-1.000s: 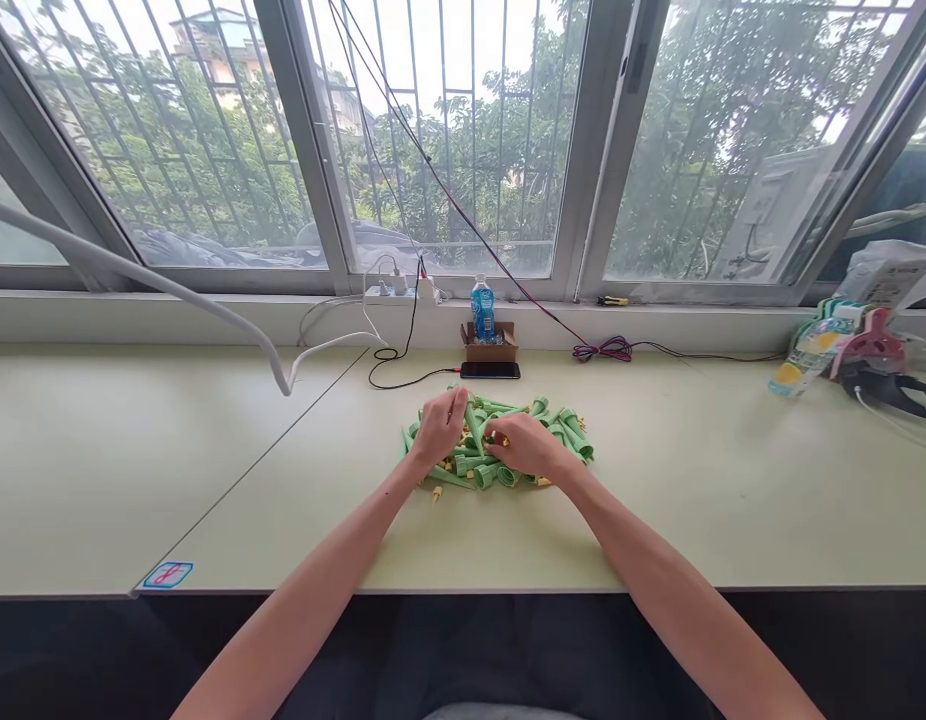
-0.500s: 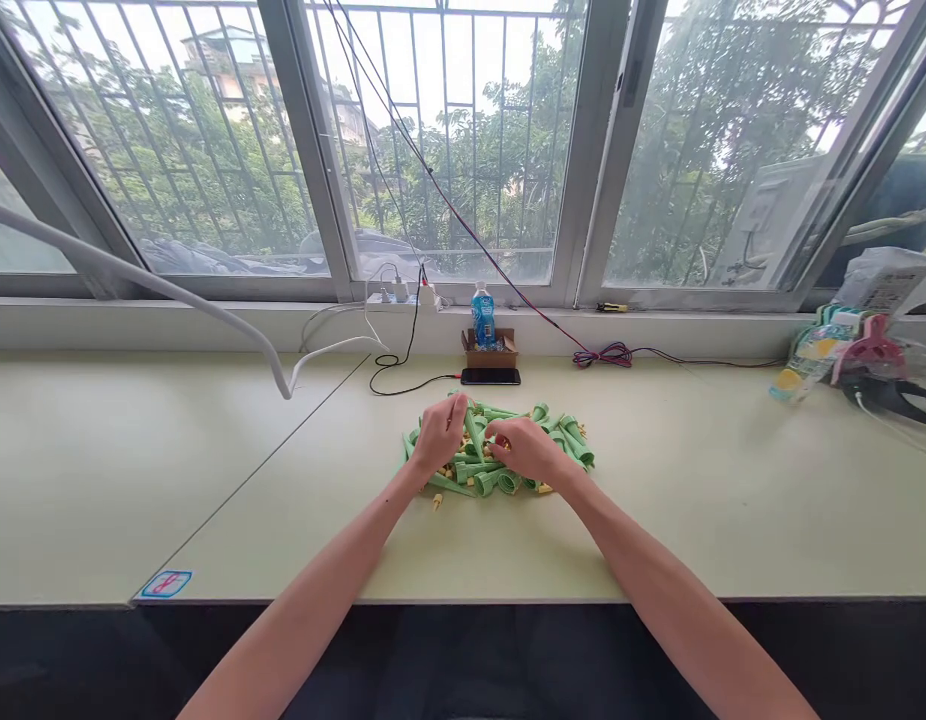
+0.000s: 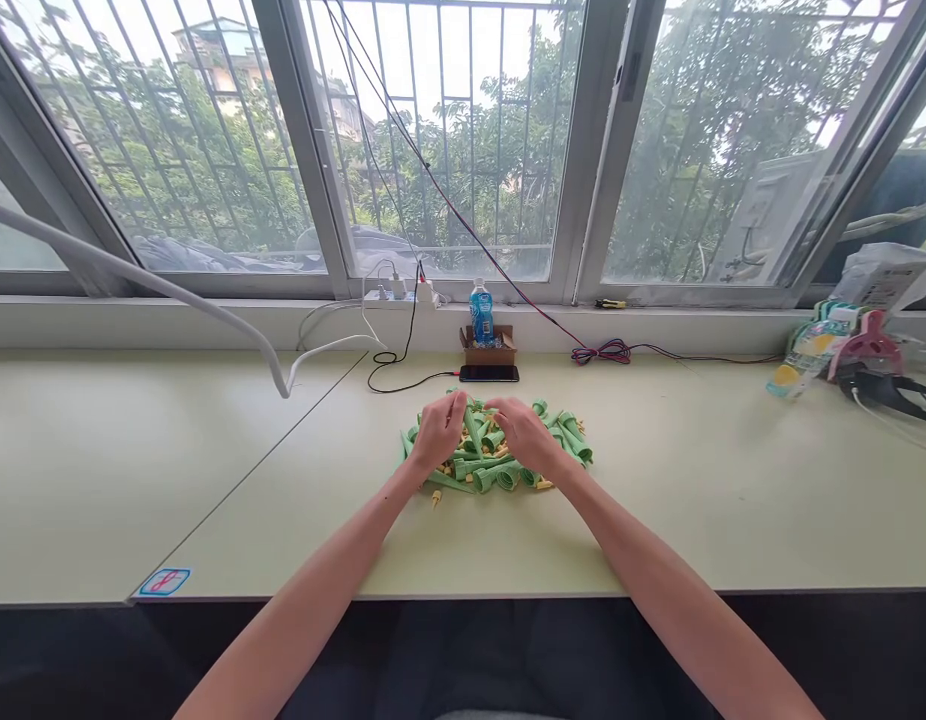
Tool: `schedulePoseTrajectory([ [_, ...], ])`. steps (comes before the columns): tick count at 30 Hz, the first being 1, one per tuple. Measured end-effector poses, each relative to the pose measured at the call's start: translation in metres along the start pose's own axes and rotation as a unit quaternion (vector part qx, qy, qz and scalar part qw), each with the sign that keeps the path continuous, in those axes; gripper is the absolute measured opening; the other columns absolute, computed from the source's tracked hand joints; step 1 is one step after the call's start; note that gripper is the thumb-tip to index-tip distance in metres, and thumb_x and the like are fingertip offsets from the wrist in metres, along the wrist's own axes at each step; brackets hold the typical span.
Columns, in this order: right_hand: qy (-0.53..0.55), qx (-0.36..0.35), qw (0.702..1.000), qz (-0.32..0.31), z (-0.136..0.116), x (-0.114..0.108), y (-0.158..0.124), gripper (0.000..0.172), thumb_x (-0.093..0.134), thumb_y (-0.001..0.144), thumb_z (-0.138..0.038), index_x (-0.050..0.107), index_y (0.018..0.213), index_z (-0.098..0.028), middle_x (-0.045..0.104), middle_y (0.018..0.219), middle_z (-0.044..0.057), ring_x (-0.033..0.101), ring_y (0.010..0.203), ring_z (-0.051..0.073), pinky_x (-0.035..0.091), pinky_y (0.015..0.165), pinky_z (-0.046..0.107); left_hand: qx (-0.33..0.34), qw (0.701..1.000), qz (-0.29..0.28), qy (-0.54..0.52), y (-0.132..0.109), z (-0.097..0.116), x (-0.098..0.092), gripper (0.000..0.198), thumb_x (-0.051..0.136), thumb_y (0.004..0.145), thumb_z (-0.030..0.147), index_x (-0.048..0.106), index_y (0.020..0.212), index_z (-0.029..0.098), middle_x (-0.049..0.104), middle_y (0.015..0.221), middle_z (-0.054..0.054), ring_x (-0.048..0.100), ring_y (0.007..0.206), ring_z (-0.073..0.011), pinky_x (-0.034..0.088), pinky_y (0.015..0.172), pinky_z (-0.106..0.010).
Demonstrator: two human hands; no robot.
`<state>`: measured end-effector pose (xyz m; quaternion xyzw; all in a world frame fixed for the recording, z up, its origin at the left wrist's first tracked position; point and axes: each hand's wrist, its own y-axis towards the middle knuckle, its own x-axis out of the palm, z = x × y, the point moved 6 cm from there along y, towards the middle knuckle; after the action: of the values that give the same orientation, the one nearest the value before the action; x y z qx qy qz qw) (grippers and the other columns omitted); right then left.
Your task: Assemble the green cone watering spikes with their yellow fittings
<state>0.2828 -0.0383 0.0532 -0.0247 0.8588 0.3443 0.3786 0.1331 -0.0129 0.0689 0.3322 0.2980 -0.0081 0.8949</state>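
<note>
A pile of green plastic watering spikes (image 3: 508,478) lies on the table, mixed with small yellow plastic fittings (image 3: 544,485). My left hand (image 3: 439,432) is closed at the pile's left side, around a green spike (image 3: 472,432) whose tapered body slants down from the fingers. Over the middle of the pile, my right hand (image 3: 524,432) has its thumb and fingertips bent together, close to the left fingertips. Whatever may be in that pinch is too small to make out. One loose yellow fitting (image 3: 437,497) lies just in front of the pile.
Behind the pile lie a phone (image 3: 489,373) on a charging cable and a small cardboard box (image 3: 491,347) with a blue-labelled bottle (image 3: 482,313). A white tube (image 3: 208,305) arches over the left side. Bundled wire (image 3: 602,352) and a clear bottle (image 3: 797,370) are at right.
My right hand has lifted from down among the pieces and moved farther back, its fingertips now level with the left ones. My left hand has kept its place and grip.
</note>
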Motion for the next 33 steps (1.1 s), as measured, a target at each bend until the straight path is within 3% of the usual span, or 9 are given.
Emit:
schedulePoseTrajectory([
  [7, 0.014, 0.018, 1.000, 0.000, 0.005, 0.003, -0.001, 0.037, 0.032, 0.096, -0.013, 0.061, 0.116, -0.024, 0.046, 0.090, 0.004, 0.050, 0.076, 0.015, 0.043, 0.075, 0.026, 0.005, 1.000, -0.001, 0.001, 0.000, 0.002, 0.001, 0.047, 0.029, 0.098, 0.047, 0.056, 0.072, 0.020, 0.034, 0.050, 0.004, 0.034, 0.047, -0.0131, 0.028, 0.053, -0.027],
  [19, 0.066, 0.038, 0.996, 0.048, 0.001, -0.003, 0.001, 0.026, 0.032, 0.099, -0.024, 0.056, 0.110, -0.018, 0.060, 0.100, 0.009, 0.057, 0.091, 0.019, 0.043, 0.082, 0.031, 0.011, 1.000, -0.007, -0.006, -0.001, 0.003, 0.002, 0.049, 0.028, 0.098, 0.051, 0.053, 0.070, 0.019, 0.032, 0.049, 0.004, 0.032, 0.048, -0.0132, 0.027, 0.052, -0.027],
  [25, 0.092, 0.037, 0.993, 0.063, -0.004, -0.006, 0.000, 0.018, 0.042, 0.097, -0.029, 0.056, 0.102, -0.018, 0.063, 0.083, 0.004, 0.058, 0.075, 0.016, 0.043, 0.071, 0.027, 0.019, 1.000, -0.006, 0.006, -0.001, 0.005, 0.002, 0.048, 0.029, 0.098, 0.048, 0.055, 0.070, 0.020, 0.034, 0.048, 0.004, 0.033, 0.047, -0.0129, 0.027, 0.051, -0.026],
  [33, 0.115, 0.029, 0.990, 0.080, -0.004, -0.006, -0.001, 0.019, 0.047, 0.095, -0.035, 0.055, 0.093, -0.019, 0.063, 0.077, 0.002, 0.055, 0.064, 0.013, 0.045, 0.066, 0.025, 0.041, 0.999, -0.014, 0.003, -0.001, 0.004, 0.006, 0.043, 0.031, 0.099, 0.043, 0.049, 0.067, 0.020, 0.034, 0.054, 0.004, 0.032, 0.050, -0.0126, 0.028, 0.054, -0.026],
])
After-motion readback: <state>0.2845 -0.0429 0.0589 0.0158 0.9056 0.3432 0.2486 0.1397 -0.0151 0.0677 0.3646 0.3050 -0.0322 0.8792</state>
